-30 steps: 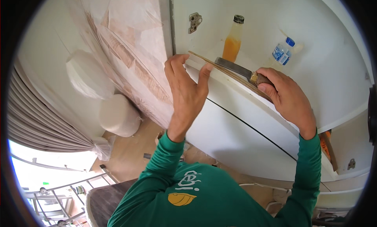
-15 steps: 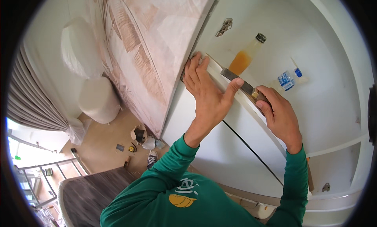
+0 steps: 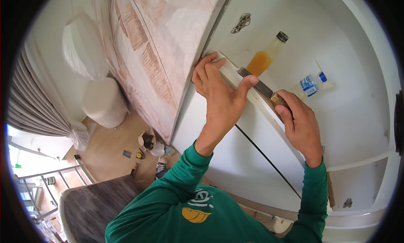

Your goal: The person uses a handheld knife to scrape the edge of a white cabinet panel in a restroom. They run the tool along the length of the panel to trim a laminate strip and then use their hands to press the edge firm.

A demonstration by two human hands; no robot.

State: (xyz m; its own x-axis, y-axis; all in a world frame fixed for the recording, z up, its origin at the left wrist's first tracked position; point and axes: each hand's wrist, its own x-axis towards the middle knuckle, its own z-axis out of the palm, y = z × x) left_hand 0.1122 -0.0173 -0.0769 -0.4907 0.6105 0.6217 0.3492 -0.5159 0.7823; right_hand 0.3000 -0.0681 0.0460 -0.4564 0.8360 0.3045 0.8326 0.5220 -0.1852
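My right hand (image 3: 299,127) is wrapped round the handle of a chisel (image 3: 261,88), which has a dark flat blade and a brass-coloured collar. The blade lies along the top edge of a white cabinet panel (image 3: 269,112), pointing away to the upper left. My left hand (image 3: 221,91) grips the far end of this panel with bent fingers. Its thumb reaches out to the blade and seems to touch it. A thin strip of wood shows along the edge beside the blade; the cutting tip is hard to make out.
Inside the white cabinet stand a bottle of orange drink (image 3: 263,60) and a clear water bottle (image 3: 310,85). A metal hinge (image 3: 241,23) is fixed to its wall. A leaf-patterned panel (image 3: 155,45) rises at left. On the floor are a tape measure (image 3: 140,156) and a paper bag (image 3: 147,138).
My left fingers have bent more at the panel's end, and the thumb has shifted slightly along the blade. My right hand still holds the chisel. The whole view has shifted a little.
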